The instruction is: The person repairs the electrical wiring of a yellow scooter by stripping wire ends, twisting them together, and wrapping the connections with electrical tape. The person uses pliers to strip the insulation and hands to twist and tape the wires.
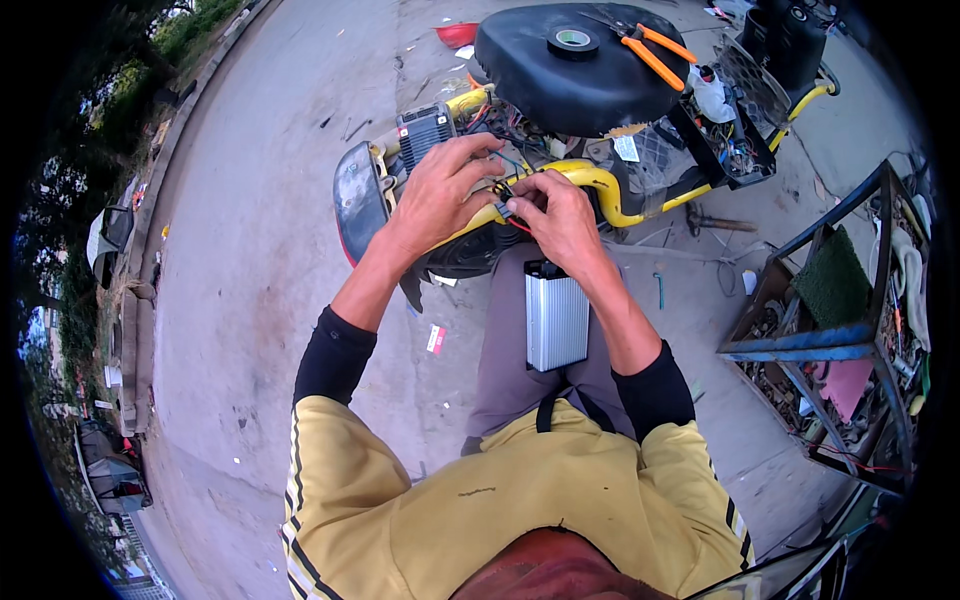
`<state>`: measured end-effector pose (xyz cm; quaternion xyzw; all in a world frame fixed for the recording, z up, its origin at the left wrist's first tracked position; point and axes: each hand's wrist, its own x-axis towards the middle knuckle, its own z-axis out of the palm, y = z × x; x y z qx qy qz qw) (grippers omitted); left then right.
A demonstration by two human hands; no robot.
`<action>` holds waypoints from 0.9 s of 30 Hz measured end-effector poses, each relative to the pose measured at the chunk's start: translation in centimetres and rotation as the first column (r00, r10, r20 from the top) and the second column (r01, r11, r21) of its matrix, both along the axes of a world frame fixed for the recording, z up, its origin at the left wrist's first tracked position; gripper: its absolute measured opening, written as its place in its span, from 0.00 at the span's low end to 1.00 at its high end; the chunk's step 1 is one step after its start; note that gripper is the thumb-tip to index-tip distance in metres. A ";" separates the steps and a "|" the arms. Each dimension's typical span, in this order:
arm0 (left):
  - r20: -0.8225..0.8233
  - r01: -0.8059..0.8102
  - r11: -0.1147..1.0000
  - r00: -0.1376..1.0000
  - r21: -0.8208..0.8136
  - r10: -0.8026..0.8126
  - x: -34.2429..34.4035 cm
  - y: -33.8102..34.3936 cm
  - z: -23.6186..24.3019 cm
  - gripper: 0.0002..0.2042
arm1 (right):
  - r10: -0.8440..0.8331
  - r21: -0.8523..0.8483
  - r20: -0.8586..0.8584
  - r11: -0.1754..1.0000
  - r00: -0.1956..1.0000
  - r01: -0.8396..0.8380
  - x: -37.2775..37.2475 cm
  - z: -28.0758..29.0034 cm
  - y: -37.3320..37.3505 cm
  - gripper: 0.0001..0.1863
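Observation:
Above the yellow frame tube [585, 175] of a small electric vehicle, my two hands meet at a bundle of thin wires. My left hand [445, 195] curls its fingers round a small grey wire connector [503, 208], thumb against it. From the other side, my right hand [558, 215] pinches the same connector between thumb and forefinger. A red wire [519, 227] runs out below it. The exact fit of the connector is partly hidden by fingers. Across my thighs lies a silver finned box [557, 320] with a black end, close below my right hand.
The black seat [570, 85] carries a tape roll [572, 40] and orange-handled pliers [655, 55]. A dark finned box [425, 135] is beyond my left hand. A black tray [735, 175] holds wires. A hammer [720, 222] lies on the ground; a metal rack [800, 345] stands right.

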<state>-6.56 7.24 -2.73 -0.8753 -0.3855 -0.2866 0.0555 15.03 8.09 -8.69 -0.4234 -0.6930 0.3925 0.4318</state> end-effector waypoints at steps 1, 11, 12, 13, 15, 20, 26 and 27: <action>-0.019 0.006 1.000 1.000 -0.001 -0.006 0.0 -0.1 0.1 0.16 | 0.005 -0.010 -0.006 1.000 1.000 -0.005 0.0 0.0 0.0 0.11; -0.122 0.071 0.996 0.990 0.053 -0.064 1.3 0.4 -0.5 0.10 | 0.025 0.017 0.035 1.000 0.999 -0.025 -0.1 0.0 0.0 0.11; -0.127 0.080 0.995 0.989 0.052 -0.073 1.2 0.4 -0.6 0.10 | 0.022 0.045 0.062 0.999 0.998 -0.025 -0.2 0.2 0.0 0.12; -0.132 0.089 0.995 0.988 0.051 -0.081 1.0 0.4 -0.9 0.10 | 0.024 0.032 0.072 0.999 0.997 -0.027 -0.2 0.4 0.0 0.11; -0.143 0.089 0.993 0.987 0.080 -0.077 0.7 0.4 -1.1 0.11 | 0.027 0.006 0.093 1.000 0.995 -0.028 -0.2 0.8 -0.1 0.11; -0.007 0.021 0.985 1.000 0.170 -0.020 0.3 -0.6 -1.7 0.13 | -0.027 0.066 0.053 0.998 0.998 0.024 -0.5 0.4 -0.3 0.09; 0.484 -0.270 0.945 0.812 -0.185 0.327 0.9 -3.9 -4.6 0.09 | -0.055 0.052 0.079 0.997 0.995 0.051 -0.4 0.6 0.1 0.11; 0.499 -0.291 0.932 0.787 -0.218 0.362 1.2 -4.2 -4.9 0.07 | -0.057 0.062 0.087 0.997 0.995 0.052 -0.4 0.5 0.2 0.11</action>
